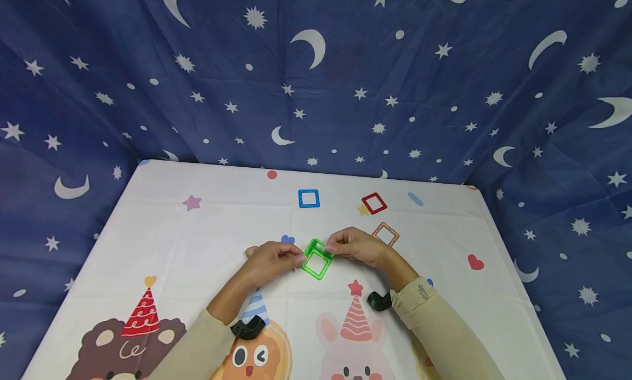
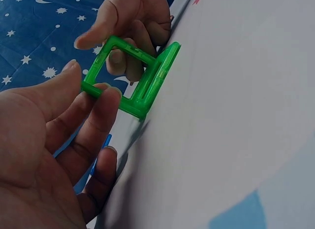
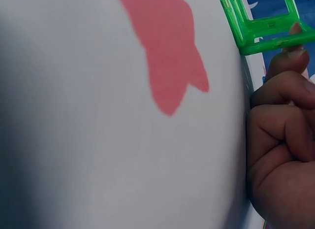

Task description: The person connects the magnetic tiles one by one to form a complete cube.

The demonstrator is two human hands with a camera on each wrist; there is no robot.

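Two green square magnetic tiles, open in the middle, meet along one edge. One tile [image 1: 310, 273] lies flat on the white tablecloth; the other tile [image 2: 130, 50] stands up from its far edge. My left hand [image 1: 274, 264] pinches the left side of the standing tile between thumb and fingers. From the opposite side, my right hand [image 1: 357, 245] holds that tile's other edge. In the right wrist view, its index fingertip [image 3: 295, 28] touches the green frame [image 3: 275, 44], while the other fingers are curled low against the cloth.
A blue square tile [image 1: 300, 199] and a red one [image 1: 382, 199] lie toward the back of the table. An orange tile [image 1: 391, 229] lies just behind my right hand, partly covered by it. Beyond the table hangs a dark blue curtain [image 1: 345, 144] with moons and stars.
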